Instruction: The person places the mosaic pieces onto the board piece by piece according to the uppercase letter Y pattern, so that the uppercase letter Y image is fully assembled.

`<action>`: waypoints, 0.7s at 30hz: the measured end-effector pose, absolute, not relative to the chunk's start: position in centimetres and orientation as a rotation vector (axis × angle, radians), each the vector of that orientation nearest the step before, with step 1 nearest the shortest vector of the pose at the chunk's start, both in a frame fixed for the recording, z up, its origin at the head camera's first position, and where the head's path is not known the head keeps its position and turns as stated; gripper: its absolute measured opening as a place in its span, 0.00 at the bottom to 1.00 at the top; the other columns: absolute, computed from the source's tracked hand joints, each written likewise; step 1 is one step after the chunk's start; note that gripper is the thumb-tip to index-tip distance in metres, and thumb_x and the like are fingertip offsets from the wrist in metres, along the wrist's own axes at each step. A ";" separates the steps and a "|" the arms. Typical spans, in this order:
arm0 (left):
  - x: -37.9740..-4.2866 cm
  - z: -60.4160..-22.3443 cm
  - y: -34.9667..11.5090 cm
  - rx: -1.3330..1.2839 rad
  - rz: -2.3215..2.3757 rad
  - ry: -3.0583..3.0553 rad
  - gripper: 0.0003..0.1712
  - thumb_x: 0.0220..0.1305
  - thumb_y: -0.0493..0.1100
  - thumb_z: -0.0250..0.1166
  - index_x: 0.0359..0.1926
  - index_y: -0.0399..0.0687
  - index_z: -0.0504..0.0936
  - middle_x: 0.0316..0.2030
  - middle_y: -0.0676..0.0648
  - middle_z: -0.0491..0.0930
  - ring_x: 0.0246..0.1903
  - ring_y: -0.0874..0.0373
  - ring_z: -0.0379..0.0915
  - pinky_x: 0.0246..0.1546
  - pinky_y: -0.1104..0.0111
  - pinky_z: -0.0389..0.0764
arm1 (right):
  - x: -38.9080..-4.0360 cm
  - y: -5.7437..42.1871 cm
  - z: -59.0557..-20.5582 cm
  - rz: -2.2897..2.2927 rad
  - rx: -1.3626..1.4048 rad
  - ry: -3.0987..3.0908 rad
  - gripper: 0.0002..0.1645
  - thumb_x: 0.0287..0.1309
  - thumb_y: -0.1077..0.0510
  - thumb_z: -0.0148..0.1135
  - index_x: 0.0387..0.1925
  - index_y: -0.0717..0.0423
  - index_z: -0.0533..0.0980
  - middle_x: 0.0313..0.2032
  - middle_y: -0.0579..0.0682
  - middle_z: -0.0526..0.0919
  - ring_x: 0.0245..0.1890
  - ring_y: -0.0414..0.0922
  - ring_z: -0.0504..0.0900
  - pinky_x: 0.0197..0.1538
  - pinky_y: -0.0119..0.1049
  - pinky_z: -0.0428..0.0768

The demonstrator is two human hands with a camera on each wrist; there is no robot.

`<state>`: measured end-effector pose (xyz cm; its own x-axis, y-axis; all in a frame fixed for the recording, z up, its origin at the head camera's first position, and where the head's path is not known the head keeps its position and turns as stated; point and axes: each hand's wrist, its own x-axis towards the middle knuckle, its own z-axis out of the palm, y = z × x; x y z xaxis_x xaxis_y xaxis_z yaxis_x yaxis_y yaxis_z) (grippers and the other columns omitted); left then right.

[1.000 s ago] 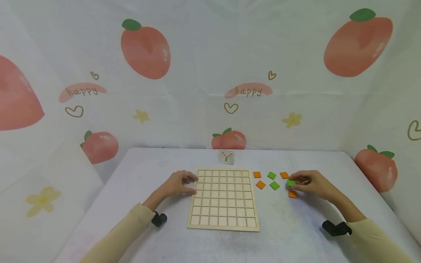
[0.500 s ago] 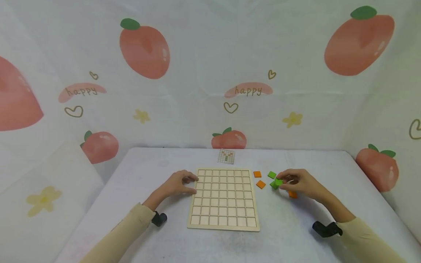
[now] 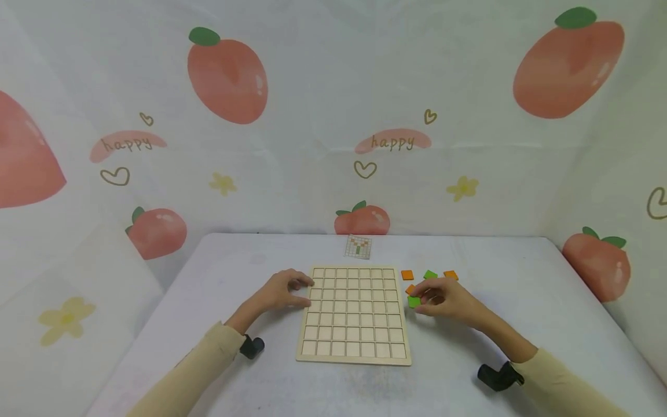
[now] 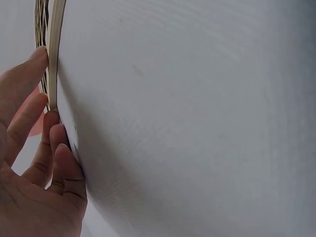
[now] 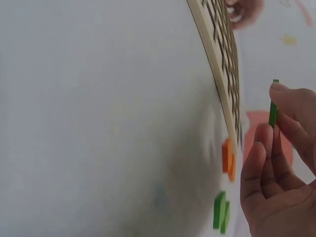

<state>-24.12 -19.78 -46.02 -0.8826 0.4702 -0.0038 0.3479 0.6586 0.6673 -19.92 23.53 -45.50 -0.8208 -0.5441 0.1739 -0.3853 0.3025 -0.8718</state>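
A square green tile (image 3: pixel 414 302) is pinched between the thumb and fingers of my right hand (image 3: pixel 448 298), just off the right edge of the wooden grid board (image 3: pixel 354 361). In the right wrist view that tile (image 5: pixel 273 111) is seen edge-on, raised above the table. My left hand (image 3: pixel 281 289) touches the board's left edge with thumb and fingertips; the left wrist view shows the fingers (image 4: pixel 32 118) against the board's side (image 4: pixel 54 59). No tile lies in the board's squares.
Orange tiles (image 3: pixel 407 275) and a green tile (image 3: pixel 430 274) lie right of the board, partly behind my right hand. A small patterned card (image 3: pixel 358 247) lies beyond the board. A fruit-printed cloth (image 3: pixel 312 116) hangs behind the white table (image 3: pixel 234 255).
My right hand has carried the green tile leftward from the far side of the loose tiles toward the board's right edge. The left hand has stayed at the board.
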 end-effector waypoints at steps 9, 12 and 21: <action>-24.2 -46.0 -19.8 0.651 1.017 2.702 0.25 0.53 0.43 0.81 0.52 0.46 0.86 0.51 0.48 0.81 0.48 0.50 0.76 0.53 0.54 0.76 | -18.8 20.7 -45.8 -1.619 -0.904 2.332 0.16 0.53 0.68 0.76 0.45 0.64 0.83 0.39 0.57 0.83 0.32 0.44 0.81 0.35 0.31 0.80; -24.2 -46.0 -19.8 0.663 1.019 2.702 0.25 0.53 0.42 0.81 0.52 0.45 0.85 0.51 0.48 0.81 0.48 0.50 0.76 0.53 0.54 0.76 | -18.5 19.8 -45.7 -1.619 -0.871 2.316 0.17 0.53 0.66 0.77 0.45 0.63 0.83 0.39 0.55 0.83 0.33 0.44 0.82 0.36 0.31 0.81; -24.2 -46.1 -19.9 0.674 1.029 2.692 0.25 0.54 0.43 0.80 0.53 0.45 0.85 0.51 0.48 0.81 0.49 0.50 0.76 0.53 0.54 0.76 | -17.9 17.5 -46.4 -1.617 -0.865 2.274 0.16 0.54 0.65 0.76 0.46 0.63 0.83 0.39 0.55 0.83 0.34 0.44 0.83 0.38 0.33 0.83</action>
<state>-24.17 -19.88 -46.08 -0.8807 0.4737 -0.0074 0.3478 0.6572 0.6687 -17.85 17.47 -46.36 -0.8026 -0.5763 0.1541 -0.3347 0.2212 -0.9160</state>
